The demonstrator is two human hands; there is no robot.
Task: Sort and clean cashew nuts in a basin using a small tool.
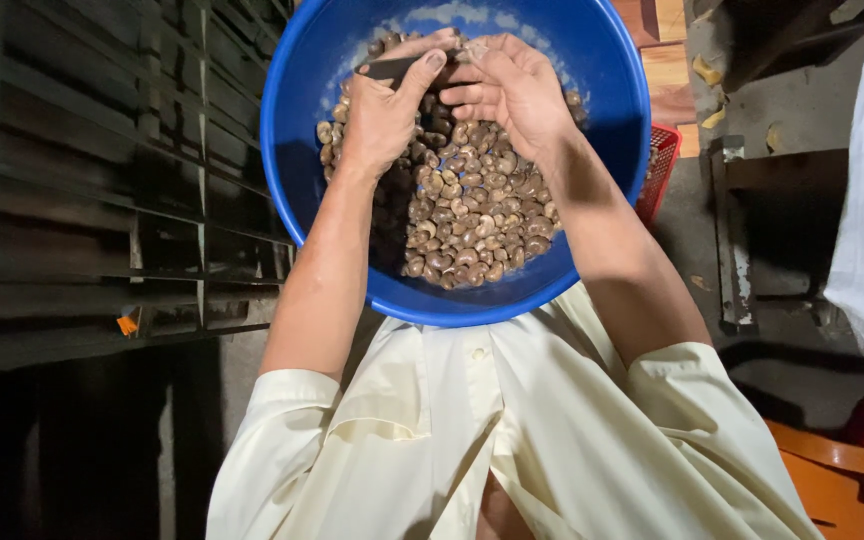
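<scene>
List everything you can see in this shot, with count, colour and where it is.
Basin: one, blue, top centre, on the lap.
Nuts: many, brown, piled inside the basin.
Dark flat piece: one, blackish, in the left hand.
Slatted rack: one, dark, left side.
Basket: one, red, behind the basin's right rim.
Shirt: one, cream, bottom centre.
Left hand: over the nuts, holding the dark piece.
Right hand: over the nuts, fingers curled.

Your left hand [384, 105]: fingers curled, thumb pressed across | your right hand [512, 85]: fingers bent inward, touching the left | both forearms bare, extended forward.
</scene>
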